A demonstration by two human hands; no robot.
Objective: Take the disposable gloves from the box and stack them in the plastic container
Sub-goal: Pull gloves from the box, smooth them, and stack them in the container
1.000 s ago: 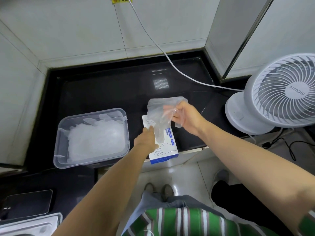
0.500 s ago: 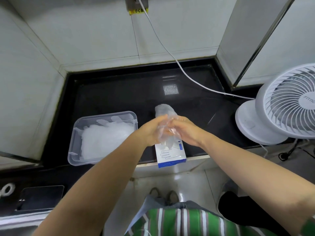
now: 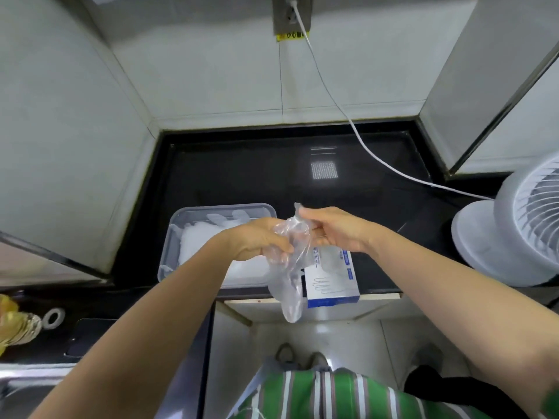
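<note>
A clear disposable glove [image 3: 289,276] hangs between my hands above the counter's front edge. My left hand [image 3: 257,240] grips its middle, and my right hand [image 3: 335,229] pinches its upper end. Below them lies the white and blue glove box [image 3: 332,282], flat on the black counter, partly hidden by the glove. To the left stands the clear plastic container [image 3: 172,246] with a pile of clear gloves [image 3: 199,240] inside; my left forearm covers part of it.
A white fan [image 3: 514,228] stands at the right edge of the black counter [image 3: 242,176]. Its white cable [image 3: 332,98] runs up to a wall socket. White tiled walls close in the back and left. A dark phone [image 3: 87,337] lies on the lower surface at left.
Both hands have come together on the glove and lifted it off the box, shifting slightly left toward the container. The glove now hangs long below my left hand.
</note>
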